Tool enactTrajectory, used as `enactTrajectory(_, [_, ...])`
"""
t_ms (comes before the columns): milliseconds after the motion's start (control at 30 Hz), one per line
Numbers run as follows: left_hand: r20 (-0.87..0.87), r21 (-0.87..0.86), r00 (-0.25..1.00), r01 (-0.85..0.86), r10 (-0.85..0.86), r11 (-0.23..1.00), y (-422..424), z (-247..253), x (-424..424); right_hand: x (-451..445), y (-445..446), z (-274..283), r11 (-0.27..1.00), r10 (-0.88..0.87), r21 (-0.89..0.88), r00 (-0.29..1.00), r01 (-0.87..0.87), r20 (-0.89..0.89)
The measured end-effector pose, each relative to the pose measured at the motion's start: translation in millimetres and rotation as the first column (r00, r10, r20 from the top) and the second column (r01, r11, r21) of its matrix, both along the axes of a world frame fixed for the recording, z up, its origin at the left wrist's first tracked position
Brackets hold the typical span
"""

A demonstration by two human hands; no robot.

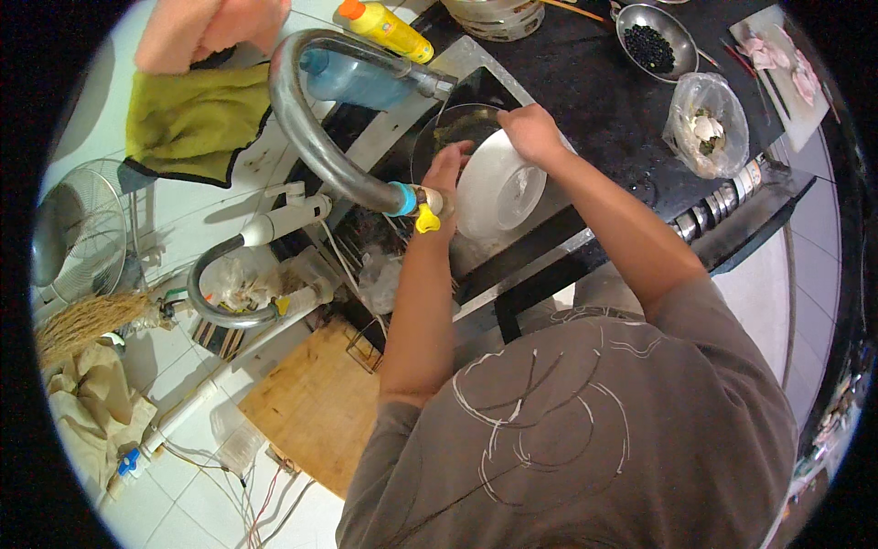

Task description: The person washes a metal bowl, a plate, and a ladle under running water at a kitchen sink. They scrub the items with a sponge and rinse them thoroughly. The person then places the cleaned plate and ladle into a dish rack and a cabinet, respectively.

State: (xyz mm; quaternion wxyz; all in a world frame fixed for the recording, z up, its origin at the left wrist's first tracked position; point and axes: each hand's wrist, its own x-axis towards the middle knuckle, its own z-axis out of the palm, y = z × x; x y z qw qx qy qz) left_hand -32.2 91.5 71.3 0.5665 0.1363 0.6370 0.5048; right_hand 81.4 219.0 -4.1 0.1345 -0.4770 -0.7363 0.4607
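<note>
In my right hand point(534, 137) is the upper rim of a white bowl point(480, 185), which is tilted on its side over the sink point(535, 209). My left hand point(446, 168) is at the bowl's left side, its fingers apart; the curved metal faucet point(309, 130) partly hides the wrist, and whether the palm touches the bowl I cannot tell. Behind both hands, a round pan or basin with a thin rim point(429, 134) sits in the sink, partly covered by the bowl and my left hand.
Right of the sink, the black counter point(590, 103) holds a metal bowl of black beans point(651, 44), a plastic bag with food scraps point(710, 127) and a white cutting board with pink meat point(789, 75). A blue plastic bottle point(357, 82) and yellow bottle point(394, 34) lie beyond the faucet.
</note>
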Motion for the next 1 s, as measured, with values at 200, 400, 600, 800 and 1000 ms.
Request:
enactTrajectory(200, [-0.205, 0.000, 0.970, 0.136, -0.133, 0.991, -54, -16, -9, -37, -10, 25, 0.989, -0.018, -0.148, 1.000, 0.021, 0.017])
enactTrajectory(400, [0.264, 0.217, 0.890, -0.431, 0.373, 0.876, -58, -24, 0, -31, -90, 43, 0.926, 0.351, 0.314, 0.789, -0.210, -0.504])
enactTrajectory(600, [-0.065, 0.177, 0.948, -0.297, 0.313, 0.938, -71, -3, 11, -24, -54, 28, 0.881, 0.428, 0.414, 0.754, -0.227, -0.498])
enactTrajectory(800, [0.137, 0.254, 0.916, -0.400, 0.377, 0.881, -71, -3, 11, -30, -85, 61, 0.871, 0.479, 0.377, 0.710, -0.314, -0.516])
enactTrajectory(1000, [-0.156, 0.089, 0.940, -0.294, 0.305, 0.952, -73, 12, 20, -47, -47, 35, 0.802, 0.534, 0.523, 0.738, -0.289, -0.412])
